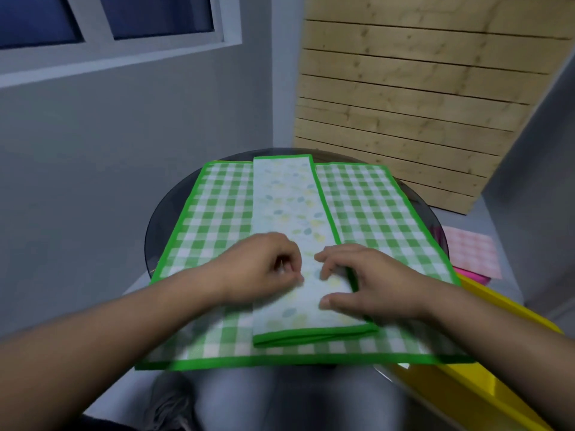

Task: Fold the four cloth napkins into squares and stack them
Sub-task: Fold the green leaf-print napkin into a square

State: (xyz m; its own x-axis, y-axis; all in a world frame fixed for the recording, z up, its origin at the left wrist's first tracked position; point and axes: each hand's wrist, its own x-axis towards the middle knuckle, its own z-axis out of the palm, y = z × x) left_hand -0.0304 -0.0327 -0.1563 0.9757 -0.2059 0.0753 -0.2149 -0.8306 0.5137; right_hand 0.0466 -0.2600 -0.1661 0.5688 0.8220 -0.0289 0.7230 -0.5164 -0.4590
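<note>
On the table [160, 234], left hand [261, 265] pinches, right hand [373, 281] presses folded napkin [287, 194].

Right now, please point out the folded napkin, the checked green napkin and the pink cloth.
folded napkin [289, 200], head view, leaf-printed top.
checked green napkin [217, 213], head view, left half.
pink cloth [473, 253], head view, middle.

Seemingly a plain room in a home: grey painted walls [93, 150] meeting in a corner, a grey-framed window [109, 26], a round glass table [155, 237] spread with a green checked napkin [217, 213], a pine slat panel [420, 88] leaning on the wall, a yellow box [485, 409] by the table's right edge
</note>
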